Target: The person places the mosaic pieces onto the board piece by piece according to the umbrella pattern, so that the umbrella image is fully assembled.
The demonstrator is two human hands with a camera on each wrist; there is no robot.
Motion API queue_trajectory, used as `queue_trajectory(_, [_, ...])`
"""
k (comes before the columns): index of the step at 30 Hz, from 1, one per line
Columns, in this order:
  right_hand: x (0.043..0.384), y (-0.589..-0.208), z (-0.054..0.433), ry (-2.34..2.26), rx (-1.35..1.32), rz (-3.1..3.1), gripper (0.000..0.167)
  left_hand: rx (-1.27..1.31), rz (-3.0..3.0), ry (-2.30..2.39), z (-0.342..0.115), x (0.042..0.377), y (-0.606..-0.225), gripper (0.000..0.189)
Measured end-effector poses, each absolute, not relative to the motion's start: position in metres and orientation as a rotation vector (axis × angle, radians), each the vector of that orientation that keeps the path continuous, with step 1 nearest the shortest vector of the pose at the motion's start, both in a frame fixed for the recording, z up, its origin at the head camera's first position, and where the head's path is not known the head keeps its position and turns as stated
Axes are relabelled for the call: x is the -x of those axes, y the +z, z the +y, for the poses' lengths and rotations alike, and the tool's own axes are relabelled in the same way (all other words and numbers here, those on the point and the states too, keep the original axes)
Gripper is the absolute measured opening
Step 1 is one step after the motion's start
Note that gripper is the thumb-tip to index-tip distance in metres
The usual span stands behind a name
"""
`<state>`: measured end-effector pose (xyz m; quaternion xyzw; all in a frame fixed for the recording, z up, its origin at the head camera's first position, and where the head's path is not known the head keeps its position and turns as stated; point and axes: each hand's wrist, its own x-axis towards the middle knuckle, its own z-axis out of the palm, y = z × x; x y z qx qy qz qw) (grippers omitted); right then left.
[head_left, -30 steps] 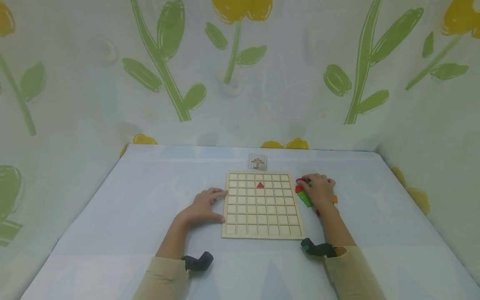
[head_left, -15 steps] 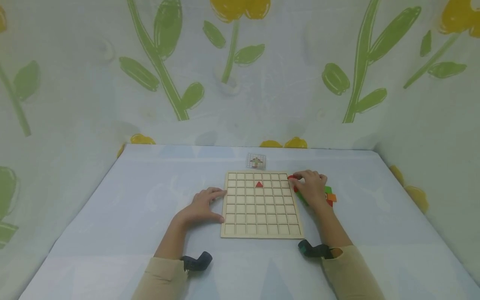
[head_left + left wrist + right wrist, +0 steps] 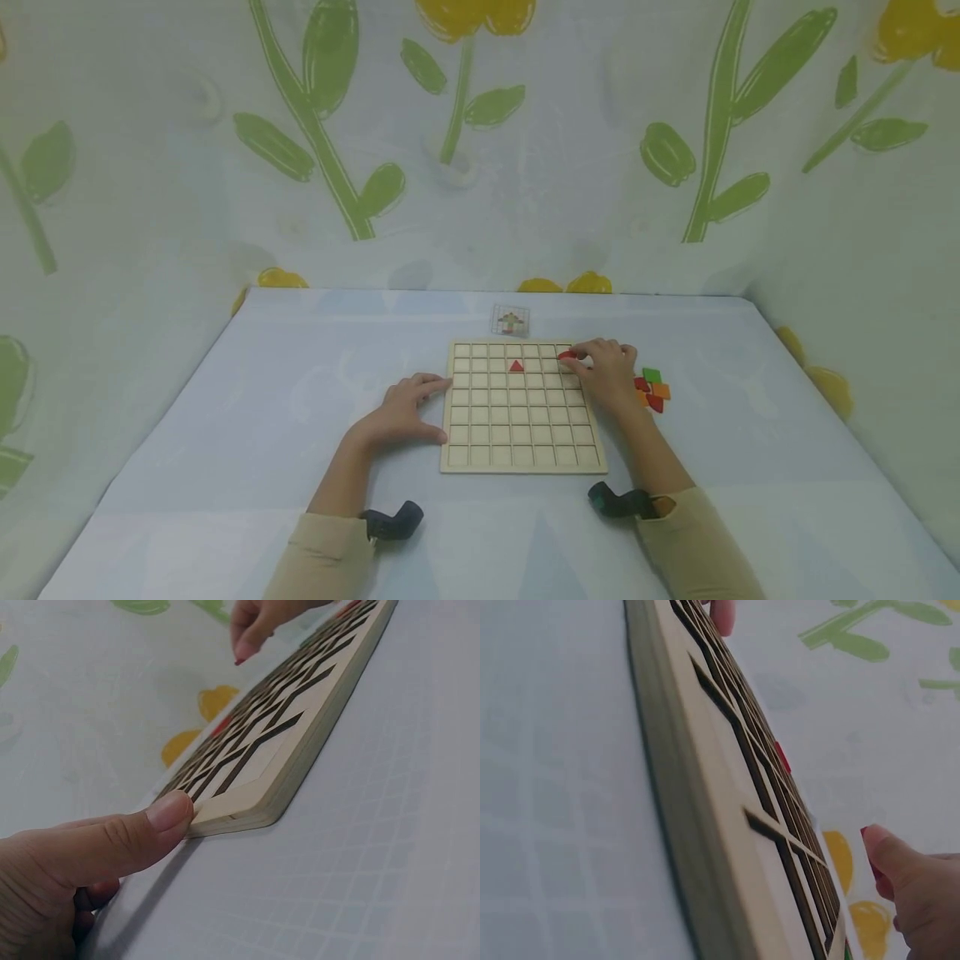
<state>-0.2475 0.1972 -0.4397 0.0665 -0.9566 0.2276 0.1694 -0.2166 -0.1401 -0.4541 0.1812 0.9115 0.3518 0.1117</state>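
Observation:
A wooden grid board [image 3: 522,436] lies on the table, with a red triangle tile [image 3: 516,366] in one of its upper squares. My left hand [image 3: 405,411] is spread beside the board's left edge; in the left wrist view its thumb [image 3: 142,832] touches the corner. Over the upper right squares, my right hand [image 3: 609,377] pinches a red tile [image 3: 567,356] between thumb and fingers. In the right wrist view only a sliver of that red tile [image 3: 869,851] shows, so its full shape is hidden.
Right of the board lies a loose group of tiles, among them a green one [image 3: 652,376], an orange one [image 3: 661,391] and a red one [image 3: 655,403]. The right hand covers part of the group. A small patterned card [image 3: 510,320] lies behind the board.
My right hand has moved left from the tile group to above the board, carrying a red tile. More of the group now shows. The left hand has stayed at the board's edge.

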Motion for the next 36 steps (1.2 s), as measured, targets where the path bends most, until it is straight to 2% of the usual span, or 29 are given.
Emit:
queue_trajectory(27, [0.25, -0.442, 0.156, 0.662, -0.477, -2.662, 0.028, -0.535, 2.675, 1.049, -0.141, 0.216, -0.455, 0.086])
queue_trajectory(36, [0.251, -0.447, 0.143, 0.644, -0.583, -2.66, 0.021, -0.538, 2.673, 1.046, -0.14, 0.215, -0.453, 0.085])
